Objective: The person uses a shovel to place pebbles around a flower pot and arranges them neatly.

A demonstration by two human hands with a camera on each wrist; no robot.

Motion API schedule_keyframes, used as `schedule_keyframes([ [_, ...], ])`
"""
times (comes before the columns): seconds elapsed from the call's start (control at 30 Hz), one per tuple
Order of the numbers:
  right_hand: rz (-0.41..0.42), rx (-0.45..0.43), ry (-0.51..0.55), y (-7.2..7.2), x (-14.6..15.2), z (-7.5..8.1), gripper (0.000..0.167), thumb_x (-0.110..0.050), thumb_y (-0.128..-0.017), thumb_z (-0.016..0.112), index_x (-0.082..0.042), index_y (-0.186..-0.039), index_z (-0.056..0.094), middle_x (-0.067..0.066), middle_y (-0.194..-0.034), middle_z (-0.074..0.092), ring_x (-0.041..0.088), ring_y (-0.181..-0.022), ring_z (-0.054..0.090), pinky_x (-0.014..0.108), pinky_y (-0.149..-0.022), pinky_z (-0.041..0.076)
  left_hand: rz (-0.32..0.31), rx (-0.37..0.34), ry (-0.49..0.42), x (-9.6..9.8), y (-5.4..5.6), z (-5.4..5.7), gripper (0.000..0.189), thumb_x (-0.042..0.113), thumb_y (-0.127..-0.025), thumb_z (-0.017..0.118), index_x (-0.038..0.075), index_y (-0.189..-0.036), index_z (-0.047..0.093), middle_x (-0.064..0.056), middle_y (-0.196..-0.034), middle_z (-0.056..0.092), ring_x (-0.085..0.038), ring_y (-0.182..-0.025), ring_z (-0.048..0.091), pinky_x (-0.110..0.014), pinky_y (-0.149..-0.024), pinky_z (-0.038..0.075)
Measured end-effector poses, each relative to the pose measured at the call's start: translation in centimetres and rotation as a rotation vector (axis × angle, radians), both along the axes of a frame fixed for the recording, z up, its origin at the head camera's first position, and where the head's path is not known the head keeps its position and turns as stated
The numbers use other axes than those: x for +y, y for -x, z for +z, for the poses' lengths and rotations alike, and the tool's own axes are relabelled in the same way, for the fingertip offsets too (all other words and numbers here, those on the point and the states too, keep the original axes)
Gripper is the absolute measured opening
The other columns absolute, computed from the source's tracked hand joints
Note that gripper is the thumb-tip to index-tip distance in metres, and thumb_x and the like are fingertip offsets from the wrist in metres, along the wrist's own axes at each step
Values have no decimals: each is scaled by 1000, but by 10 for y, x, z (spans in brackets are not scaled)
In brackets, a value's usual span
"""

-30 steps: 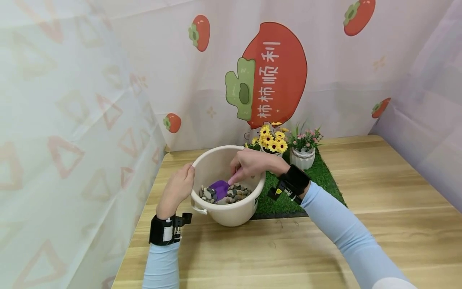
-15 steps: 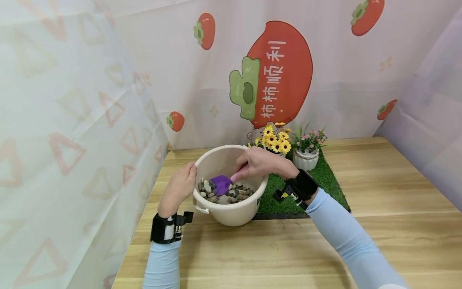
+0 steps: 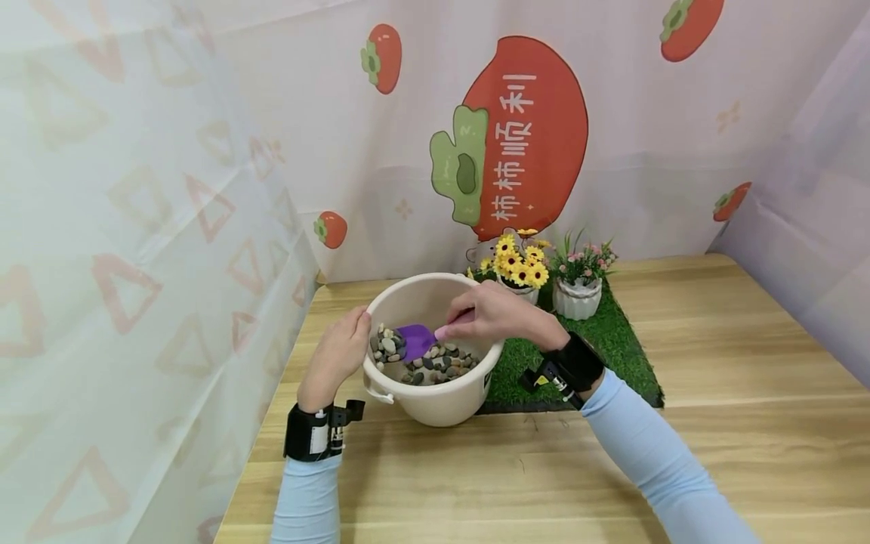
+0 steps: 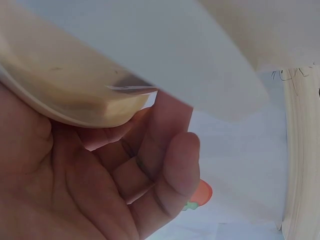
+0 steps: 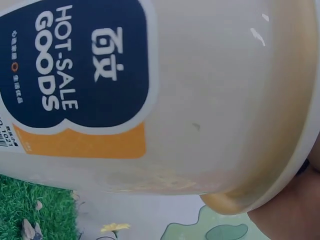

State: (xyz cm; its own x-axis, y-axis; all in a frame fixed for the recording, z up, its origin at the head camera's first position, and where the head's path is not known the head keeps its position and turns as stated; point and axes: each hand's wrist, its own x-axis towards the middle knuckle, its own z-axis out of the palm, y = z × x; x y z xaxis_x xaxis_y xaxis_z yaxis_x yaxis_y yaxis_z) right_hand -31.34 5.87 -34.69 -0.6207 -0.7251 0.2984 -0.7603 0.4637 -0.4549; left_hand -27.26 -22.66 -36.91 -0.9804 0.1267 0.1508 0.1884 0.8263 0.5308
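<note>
A cream plastic bucket (image 3: 435,404) stands on the table in the head view, with pebbles (image 3: 445,365) in its bottom. My left hand (image 3: 336,351) grips the bucket's left rim; in the left wrist view its fingers (image 4: 181,165) curl about the rim. Over the bucket's right side, my right hand (image 3: 492,311) pinches the pinkish handle of a small purple shovel (image 3: 416,340). The shovel's blade lies inside the bucket among the pebbles, with a heap of them at its left edge. The right wrist view shows mostly the bucket's labelled outer wall (image 5: 200,90).
Behind and right of the bucket lies a green turf mat (image 3: 612,347). On it stand a pot of yellow flowers (image 3: 519,264) and a white pot of pink flowers (image 3: 578,296). The wooden table (image 3: 489,483) is bounded by printed cloth walls (image 3: 381,166).
The shovel blade has risen slightly up toward the bucket's far side, and my right hand has shifted a little to the right. Left hand and bucket stay nearly in place.
</note>
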Motion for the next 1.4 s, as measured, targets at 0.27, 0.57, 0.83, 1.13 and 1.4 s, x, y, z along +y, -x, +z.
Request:
schedule_keyframes([
  [0.27, 9, 0, 79, 1, 2, -3, 10, -34, -85, 76, -24, -86, 76, -12, -80, 72, -1, -72, 65, 21, -70, 53, 0, 23, -1, -1, 0, 0, 45, 30, -107, 26, 6, -134, 54, -16, -107, 66, -35, -99, 64, -52, -86, 51],
  [0.57, 0, -44, 147, -3, 8, -5, 5, -31, -86, 76, -26, -88, 75, -14, -81, 71, -2, -73, 64, 22, -71, 53, -4, 33, 8, -1, 1, -1, 41, 28, -107, 27, 5, -124, 57, -14, -95, 62, -33, -93, 65, -49, -80, 53],
  [0.83, -8, -26, 172, -8, 17, -4, 8, -30, -90, 71, -25, -95, 75, -10, -87, 71, -1, -77, 61, 22, -71, 49, -16, 17, -4, -1, 0, 0, 43, 27, -107, 27, 3, -130, 54, -18, -104, 65, -36, -98, 66, -50, -82, 54],
  [1.13, -64, -57, 177, -13, 27, 12, 6, -26, -88, 74, -21, -93, 75, -8, -83, 70, 6, -69, 61, 24, -62, 50, -8, 1, -5, -2, 1, -1, 44, 28, -107, 27, 4, -135, 52, -20, -116, 66, -37, -102, 65, -51, -86, 52],
  [1.4, -77, -68, 183, -16, 36, 19, 7, -23, -89, 73, -18, -94, 75, -7, -85, 68, 9, -72, 59, 25, -63, 51, -16, 4, -23, -2, 1, -1, 45, 28, -107, 28, 4, -137, 51, -21, -120, 65, -37, -103, 66, -51, -86, 53],
])
